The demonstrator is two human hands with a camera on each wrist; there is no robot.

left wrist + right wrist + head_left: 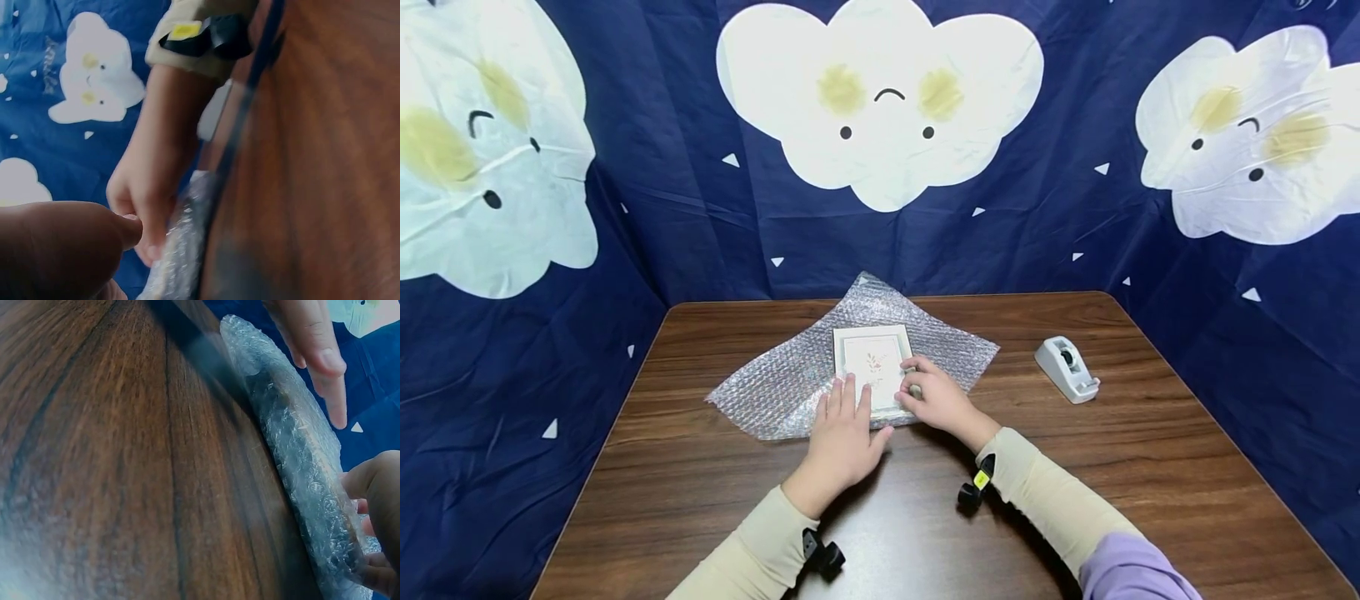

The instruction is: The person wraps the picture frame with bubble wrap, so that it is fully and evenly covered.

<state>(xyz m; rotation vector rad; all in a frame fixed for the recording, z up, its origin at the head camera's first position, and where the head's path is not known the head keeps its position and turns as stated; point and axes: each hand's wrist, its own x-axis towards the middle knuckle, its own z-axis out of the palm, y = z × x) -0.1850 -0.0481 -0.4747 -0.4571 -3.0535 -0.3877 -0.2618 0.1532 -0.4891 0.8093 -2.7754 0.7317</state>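
Note:
A white picture frame [868, 350] with a small floral print lies on a spread sheet of bubble wrap [797, 375]. Along the near side, some wrap is folded up over the frame's edge. My left hand [842, 442] rests on the frame's lower left with its fingers straight. At the lower right edge, my right hand [943, 404] has curled fingers and pinches the wrap there. The right wrist view has the wrapped edge [300, 462] close by, with the right thumb and fingers against it; the exact grip is partly hidden.
To the right on the wooden table [1150, 450] stands a white tape dispenser [1067, 371]. A dark blue cloth [685, 233] with white clouds hangs behind the table and at both sides.

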